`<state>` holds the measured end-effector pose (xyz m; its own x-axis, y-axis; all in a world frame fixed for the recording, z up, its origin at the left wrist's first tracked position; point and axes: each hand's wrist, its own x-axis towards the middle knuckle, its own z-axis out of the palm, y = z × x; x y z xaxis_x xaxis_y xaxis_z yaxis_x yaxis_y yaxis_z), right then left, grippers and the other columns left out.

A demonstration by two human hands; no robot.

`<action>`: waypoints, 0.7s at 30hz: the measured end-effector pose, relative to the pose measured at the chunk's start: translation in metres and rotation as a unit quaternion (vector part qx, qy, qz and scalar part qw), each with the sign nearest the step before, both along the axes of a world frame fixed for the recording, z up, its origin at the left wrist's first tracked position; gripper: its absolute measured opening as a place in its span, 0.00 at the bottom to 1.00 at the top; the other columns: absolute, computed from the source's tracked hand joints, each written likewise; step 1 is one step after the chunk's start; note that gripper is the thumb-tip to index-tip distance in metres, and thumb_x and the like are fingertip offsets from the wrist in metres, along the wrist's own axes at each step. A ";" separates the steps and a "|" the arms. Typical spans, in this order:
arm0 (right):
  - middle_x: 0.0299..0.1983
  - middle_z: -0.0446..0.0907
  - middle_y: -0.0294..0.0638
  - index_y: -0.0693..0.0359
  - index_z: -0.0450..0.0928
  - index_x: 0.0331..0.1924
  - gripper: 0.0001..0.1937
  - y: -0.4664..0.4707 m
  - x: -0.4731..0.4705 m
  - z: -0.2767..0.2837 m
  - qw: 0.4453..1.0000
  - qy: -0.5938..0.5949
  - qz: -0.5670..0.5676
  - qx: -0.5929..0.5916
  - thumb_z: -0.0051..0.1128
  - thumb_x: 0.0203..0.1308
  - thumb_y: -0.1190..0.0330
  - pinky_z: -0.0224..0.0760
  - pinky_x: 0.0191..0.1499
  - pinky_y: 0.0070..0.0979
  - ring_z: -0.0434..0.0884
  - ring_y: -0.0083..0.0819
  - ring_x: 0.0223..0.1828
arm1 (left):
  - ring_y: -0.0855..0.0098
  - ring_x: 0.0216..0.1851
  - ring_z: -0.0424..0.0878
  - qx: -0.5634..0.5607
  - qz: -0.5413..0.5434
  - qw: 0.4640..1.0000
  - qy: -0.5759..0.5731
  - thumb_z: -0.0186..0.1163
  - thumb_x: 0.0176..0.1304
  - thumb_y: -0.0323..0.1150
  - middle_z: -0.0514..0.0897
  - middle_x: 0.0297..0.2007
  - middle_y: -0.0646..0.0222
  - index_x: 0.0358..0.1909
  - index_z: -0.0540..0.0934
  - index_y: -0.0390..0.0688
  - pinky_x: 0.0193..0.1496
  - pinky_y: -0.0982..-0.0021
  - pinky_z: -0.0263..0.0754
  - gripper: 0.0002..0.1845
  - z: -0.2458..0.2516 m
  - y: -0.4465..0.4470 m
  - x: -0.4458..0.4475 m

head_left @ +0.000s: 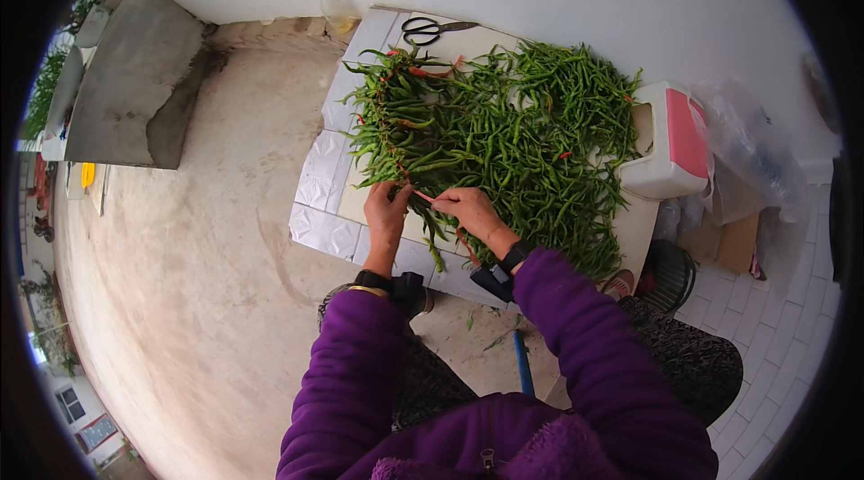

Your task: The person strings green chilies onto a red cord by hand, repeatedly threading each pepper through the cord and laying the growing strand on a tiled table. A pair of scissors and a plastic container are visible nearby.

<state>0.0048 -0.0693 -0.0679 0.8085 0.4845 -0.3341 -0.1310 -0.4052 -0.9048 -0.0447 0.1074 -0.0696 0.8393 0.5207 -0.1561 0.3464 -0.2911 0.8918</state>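
Observation:
Green chili peppers (526,136) lie in a broad heap over a low tiled surface (327,169). Along the heap's left side runs a strung row of chilies (388,115), their stems bound by a reddish strip. At the near end of that row, my left hand (386,207) pinches the strip and stems between thumb and fingers. My right hand (472,210) grips a stretch of the red strip (424,196) just to the right, pulled fairly straight between both hands. Its loose tail (467,245) hangs below my right hand. Black-handled scissors (435,28) rest at the surface's far edge.
A white and pink plastic stool (665,142) stands on the right end, beside clear plastic bags (749,142). Below them are a dark green basket (667,277) and a cardboard box (736,244). A bottle (337,11) stands by the wall. A concrete block (135,75) is at left.

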 end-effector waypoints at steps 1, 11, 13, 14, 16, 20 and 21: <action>0.27 0.74 0.35 0.59 0.86 0.36 0.12 -0.003 0.007 0.001 0.998 -0.058 0.025 -0.026 0.64 0.58 0.60 0.69 0.36 0.28 0.76 0.29 0.30 | 0.76 0.22 0.79 -0.024 -0.023 0.999 -0.001 0.68 0.58 0.33 0.80 0.27 0.66 0.35 0.82 0.32 0.24 0.74 0.72 0.12 0.005 0.003 0.001; 0.27 0.82 0.41 0.63 0.83 0.37 0.07 -0.017 0.035 -0.011 0.994 0.059 0.077 -0.045 0.58 0.60 0.70 0.71 0.33 0.28 0.78 0.27 0.25 | 0.82 0.24 0.72 -0.289 -0.111 0.943 0.124 0.62 0.65 0.36 0.78 0.24 0.75 0.36 0.82 0.37 0.29 0.80 0.66 0.10 0.017 0.040 0.009; 0.28 0.83 0.39 0.62 0.83 0.41 0.07 -0.019 0.025 -0.014 0.997 0.029 0.078 -0.008 0.57 0.61 0.71 0.71 0.34 0.26 0.79 0.25 0.27 | 0.81 0.24 0.72 -0.350 -0.089 0.925 0.119 0.61 0.65 0.35 0.78 0.24 0.75 0.37 0.82 0.37 0.28 0.80 0.66 0.10 0.014 0.041 0.008; 0.29 0.83 0.38 0.61 0.83 0.43 0.08 -0.020 0.015 -0.015 0.997 0.021 0.067 0.033 0.57 0.61 0.72 0.71 0.34 0.25 0.79 0.24 0.27 | 0.81 0.23 0.72 -0.362 -0.084 0.920 0.122 0.61 0.66 0.35 0.78 0.24 0.75 0.38 0.82 0.38 0.28 0.81 0.66 0.10 0.013 0.042 0.007; 0.30 0.84 0.34 0.59 0.83 0.50 0.13 -0.026 -0.005 -0.017 0.994 0.064 0.064 0.061 0.56 0.63 0.73 0.71 0.37 0.22 0.78 0.20 0.30 | 0.81 0.23 0.72 -0.380 -0.063 0.912 0.143 0.60 0.66 0.34 0.78 0.24 0.74 0.40 0.82 0.38 0.28 0.81 0.65 0.10 0.010 0.044 0.007; 0.32 0.84 0.32 0.59 0.81 0.53 0.13 -0.023 -0.037 -0.025 0.981 0.139 0.028 0.129 0.56 0.65 0.70 0.71 0.38 0.20 0.77 0.19 0.32 | 0.80 0.24 0.74 -0.418 -0.034 0.899 0.129 0.61 0.65 0.34 0.79 0.24 0.74 0.39 0.82 0.37 0.29 0.81 0.69 0.09 0.002 0.041 0.008; 0.33 0.84 0.34 0.58 0.81 0.53 0.13 -0.021 -0.041 -0.026 0.986 0.126 -0.002 0.110 0.56 0.66 0.70 0.71 0.38 0.22 0.79 0.22 0.32 | 0.80 0.24 0.75 -0.421 -0.020 0.899 0.123 0.62 0.64 0.33 0.79 0.24 0.73 0.37 0.82 0.37 0.28 0.81 0.70 0.09 0.001 0.039 0.008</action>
